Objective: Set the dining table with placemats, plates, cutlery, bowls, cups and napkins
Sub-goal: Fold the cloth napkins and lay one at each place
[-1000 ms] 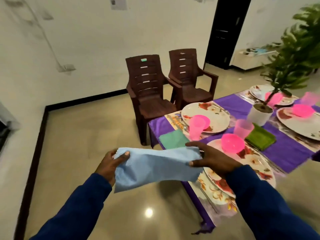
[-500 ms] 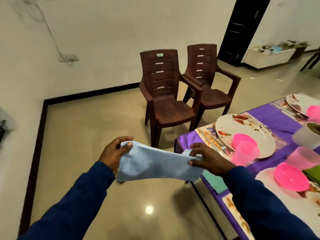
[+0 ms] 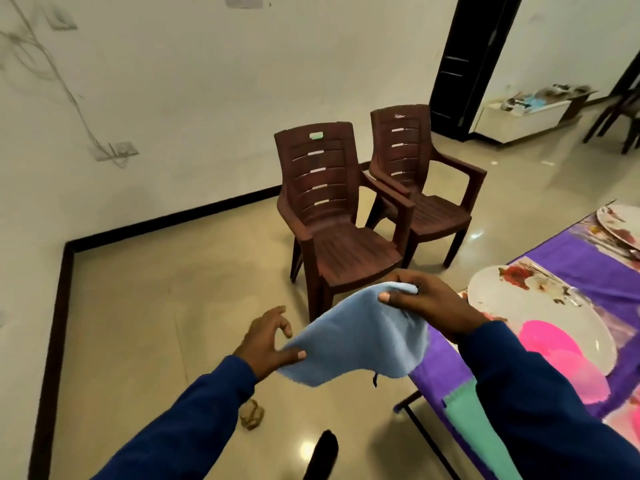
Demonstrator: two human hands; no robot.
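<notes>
Beige glossy floor tiles are seen across the left and centre, bounded by a black skirting strip under a white wall. A socket plate with loose cable is fixed low on the wall at far left; a paper notice is pinned at the top edge, its writing too blurred to be read. A crumpled brown scrap lies on the floor below the left sleeve.

Left hand: one lower edge of the light blue napkin is pinched under the thumb, the other fingers spread and loosely curled above it. The napkin is held in the air, off the table, sagging between both hands.

Two brown plastic armchairs stand side by side behind the napkin; a small pale green label is noted on the nearer backrest, unreadable.

Right hand: the napkin's upper corner is bunched and gripped between thumb and curled fingers.

A black door and a low white cabinet with clutter on top are noted further right.

At right, a purple tablecloth is seen on the table, with a floral white plate, a pink bowl on it and a pink cup just beside. A teal napkin lies at the table's near edge, partly hidden by the right sleeve.
</notes>
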